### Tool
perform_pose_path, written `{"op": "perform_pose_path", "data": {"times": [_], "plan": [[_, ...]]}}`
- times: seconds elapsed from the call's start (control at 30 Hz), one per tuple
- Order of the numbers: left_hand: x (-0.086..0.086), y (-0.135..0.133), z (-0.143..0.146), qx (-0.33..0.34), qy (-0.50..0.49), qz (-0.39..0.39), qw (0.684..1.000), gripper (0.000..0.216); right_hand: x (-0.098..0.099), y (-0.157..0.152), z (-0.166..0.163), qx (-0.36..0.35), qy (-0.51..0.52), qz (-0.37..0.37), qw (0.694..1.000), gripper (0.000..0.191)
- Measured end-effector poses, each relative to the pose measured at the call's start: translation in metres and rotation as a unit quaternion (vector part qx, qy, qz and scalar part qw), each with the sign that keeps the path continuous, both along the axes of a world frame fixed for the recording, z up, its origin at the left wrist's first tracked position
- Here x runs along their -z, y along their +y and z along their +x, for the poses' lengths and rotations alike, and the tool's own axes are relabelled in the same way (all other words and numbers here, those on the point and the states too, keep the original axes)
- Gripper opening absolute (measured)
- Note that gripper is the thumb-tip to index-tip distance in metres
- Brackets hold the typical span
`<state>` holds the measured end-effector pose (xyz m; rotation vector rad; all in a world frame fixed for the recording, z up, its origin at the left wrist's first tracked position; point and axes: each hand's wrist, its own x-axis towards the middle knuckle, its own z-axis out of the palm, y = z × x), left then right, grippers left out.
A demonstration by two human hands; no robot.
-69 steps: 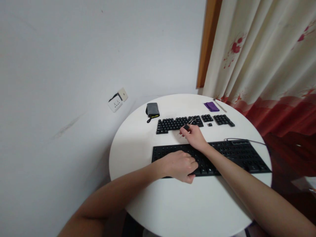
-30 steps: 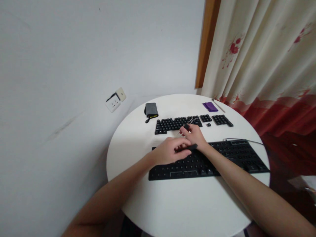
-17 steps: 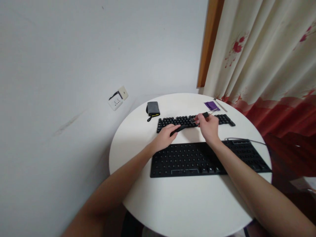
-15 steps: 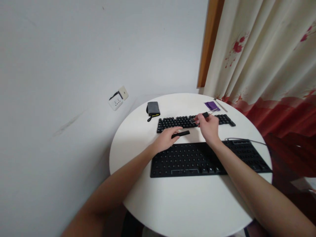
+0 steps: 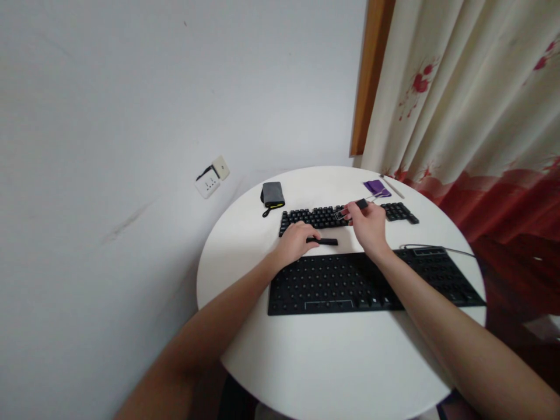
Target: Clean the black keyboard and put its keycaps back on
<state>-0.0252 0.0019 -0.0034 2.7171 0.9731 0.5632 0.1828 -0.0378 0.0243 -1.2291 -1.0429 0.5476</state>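
A black keyboard base point(image 5: 332, 286) with its keycaps off lies across the round white table point(image 5: 332, 361). Behind it, removed black keycaps point(image 5: 306, 219) are laid out in rows, with a smaller group point(image 5: 400, 212) to the right. My left hand point(image 5: 293, 244) rests on the table with its fingers curled on the left end of a long black keycap point(image 5: 324, 241), which lies flat between the base and the rows. My right hand point(image 5: 371, 226) hovers over the right end of the rows, closed on a wire keycap puller point(image 5: 355, 207) with a black handle.
A grey pouch point(image 5: 272, 194) with a yellow edge sits at the table's back left. A purple cloth point(image 5: 375, 186) and a thin stick point(image 5: 394, 188) lie at the back right. The keyboard's cable point(image 5: 437, 247) runs right. A flowered curtain point(image 5: 459, 116) hangs close behind; a wall socket point(image 5: 210, 179) is at left.
My left hand lifted the long keycap off the keyboard base, carried it back and set it flat below the keycap rows. My right hand moved right with the puller.
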Motion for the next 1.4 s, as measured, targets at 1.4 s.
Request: {"op": "perform_pose_path", "data": {"times": [1.4], "plan": [[0.013,0.030,-0.010,-0.035,-0.024,0.071,0.997,0.011,-0.005,-0.003,-0.003,-0.028,0.017,0.007,0.999,0.021]]}}
